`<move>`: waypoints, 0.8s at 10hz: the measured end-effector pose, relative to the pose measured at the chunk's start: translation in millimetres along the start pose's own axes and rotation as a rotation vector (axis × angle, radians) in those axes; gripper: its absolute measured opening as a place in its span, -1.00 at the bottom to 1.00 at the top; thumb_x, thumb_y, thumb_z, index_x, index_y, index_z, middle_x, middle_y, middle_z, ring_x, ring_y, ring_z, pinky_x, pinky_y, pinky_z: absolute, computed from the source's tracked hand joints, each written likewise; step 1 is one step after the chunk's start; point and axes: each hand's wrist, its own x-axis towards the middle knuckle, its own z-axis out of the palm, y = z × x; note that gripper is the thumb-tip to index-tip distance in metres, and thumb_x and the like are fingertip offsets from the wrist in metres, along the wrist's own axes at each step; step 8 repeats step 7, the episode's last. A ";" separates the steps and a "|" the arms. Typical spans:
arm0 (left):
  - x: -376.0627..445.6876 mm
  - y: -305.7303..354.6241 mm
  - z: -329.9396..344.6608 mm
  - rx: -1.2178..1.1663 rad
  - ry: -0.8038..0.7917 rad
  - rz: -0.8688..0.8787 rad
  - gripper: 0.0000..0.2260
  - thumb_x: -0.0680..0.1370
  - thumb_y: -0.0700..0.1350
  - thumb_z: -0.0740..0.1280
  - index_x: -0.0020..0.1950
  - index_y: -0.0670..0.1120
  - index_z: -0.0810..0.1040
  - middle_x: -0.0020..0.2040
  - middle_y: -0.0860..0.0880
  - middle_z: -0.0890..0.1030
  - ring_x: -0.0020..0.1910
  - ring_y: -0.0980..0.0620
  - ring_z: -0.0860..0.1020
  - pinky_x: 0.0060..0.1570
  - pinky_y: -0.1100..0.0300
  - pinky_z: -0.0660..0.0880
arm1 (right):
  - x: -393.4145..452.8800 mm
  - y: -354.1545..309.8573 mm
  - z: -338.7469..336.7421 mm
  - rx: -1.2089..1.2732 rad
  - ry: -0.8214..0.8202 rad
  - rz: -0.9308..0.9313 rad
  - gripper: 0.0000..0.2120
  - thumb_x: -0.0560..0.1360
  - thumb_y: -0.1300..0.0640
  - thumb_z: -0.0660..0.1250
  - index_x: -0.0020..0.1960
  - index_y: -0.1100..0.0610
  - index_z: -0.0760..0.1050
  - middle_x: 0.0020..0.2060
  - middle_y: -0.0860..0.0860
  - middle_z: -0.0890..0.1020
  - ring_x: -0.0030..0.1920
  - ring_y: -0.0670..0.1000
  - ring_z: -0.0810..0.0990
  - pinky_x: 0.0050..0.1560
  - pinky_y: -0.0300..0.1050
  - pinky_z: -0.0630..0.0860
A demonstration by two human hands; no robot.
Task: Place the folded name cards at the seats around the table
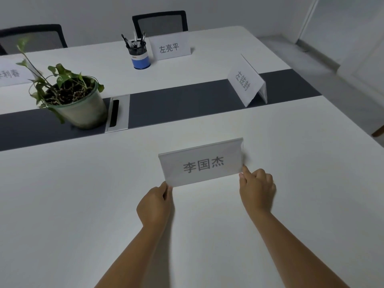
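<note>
The left hand (154, 204) and right hand (256, 190) each pinch a lower corner of the name card (201, 162), standing on the near desk (83, 204). An uneven release could tip it flat.

1. The light is dim, cool and even, with a grey-blue cast over the white surface (83, 204).
2. Shadows are soft: a faint one lies beneath the near name card (201, 163), another at the base of the plant pot (83, 113).
3. No glare shows; the surface is slightly brighter just before the near card.
4. Wide-angle distortion bends the surface's edges and its dark centre strip (176, 104).
5. The card at the far left edge (12, 74) is blurred; overall sharpness is soft and slightly grainy.
</note>
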 end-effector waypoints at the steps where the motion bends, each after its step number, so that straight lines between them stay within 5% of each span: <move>1: 0.5 0.0 1.5 0.016 0.013 0.003 -0.62 0.56 -0.03 0.09 -0.46 0.02 0.13 -0.49 0.01 0.26 -0.43 -0.02 0.30 -0.46 0.22 0.13 | -0.6 -0.2 1.2 0.005 0.008 0.001 -0.74 0.43 0.20 0.31 0.13 0.10 0.53 -0.23 0.23 0.54 -0.13 0.27 0.47 -0.13 0.09 0.39; 3: -1.2 -1.2 1.9 -0.006 0.048 0.052 -0.76 0.54 -0.08 0.12 -0.33 -0.06 0.33 -0.48 0.03 0.30 -0.46 0.00 0.32 -0.48 0.22 0.15 | -2.9 -1.5 0.5 -0.008 0.050 0.002 -0.72 0.37 0.22 0.38 0.08 0.17 0.54 -0.28 0.25 0.56 -0.20 0.29 0.51 -0.19 0.10 0.45; 4: -5.0 -0.5 0.4 -0.066 0.085 0.045 -0.72 0.50 -0.15 0.16 -0.40 -0.03 0.21 -0.47 0.00 0.29 -0.47 0.02 0.27 -0.48 0.19 0.15 | -5.5 0.6 -2.6 -0.012 0.066 -0.012 -0.67 0.31 0.24 0.44 0.06 0.24 0.53 -0.29 0.26 0.58 -0.25 0.29 0.54 -0.23 0.11 0.51; 5: -29.2 -5.2 -3.0 -0.157 0.143 0.118 -0.87 0.47 -0.20 0.19 -0.22 -0.18 0.50 -0.33 -0.11 0.48 -0.29 -0.11 0.45 -0.33 0.15 0.32 | -29.1 8.1 -11.3 -0.072 0.053 -0.144 -0.72 0.29 0.18 0.41 -0.01 0.21 0.56 -0.23 0.19 0.63 -0.20 0.25 0.60 -0.21 0.08 0.56; 6: -57.6 -14.5 0.6 -0.141 0.150 0.152 -0.73 0.40 -0.11 0.16 -0.11 -0.20 0.60 -0.13 -0.18 0.61 -0.18 -0.20 0.56 -0.18 0.12 0.44 | -50.1 18.5 -20.1 -0.095 0.021 -0.239 -0.66 0.41 0.04 0.09 -0.05 0.15 0.59 -0.10 0.12 0.67 -0.07 0.17 0.63 -0.10 0.01 0.58; 7: -118.2 -34.6 5.0 -0.113 0.057 0.276 -0.57 0.46 0.01 0.07 -0.18 -0.20 0.67 -0.13 -0.26 0.68 -0.25 -0.15 0.67 -0.29 0.03 0.59 | -108.2 47.7 -32.7 0.037 0.038 -0.335 -0.44 0.54 -0.11 -0.23 0.05 0.05 0.52 0.20 -0.03 0.48 0.31 -0.09 0.31 0.38 -0.21 0.09; 8: -118.2 -34.6 5.0 -0.113 0.057 0.276 -0.57 0.46 0.01 0.07 -0.18 -0.20 0.67 -0.13 -0.26 0.68 -0.25 -0.15 0.67 -0.29 0.03 0.59 | -108.2 47.7 -32.7 0.037 0.038 -0.335 -0.44 0.54 -0.11 -0.23 0.05 0.05 0.52 0.20 -0.03 0.48 0.31 -0.09 0.31 0.38 -0.21 0.09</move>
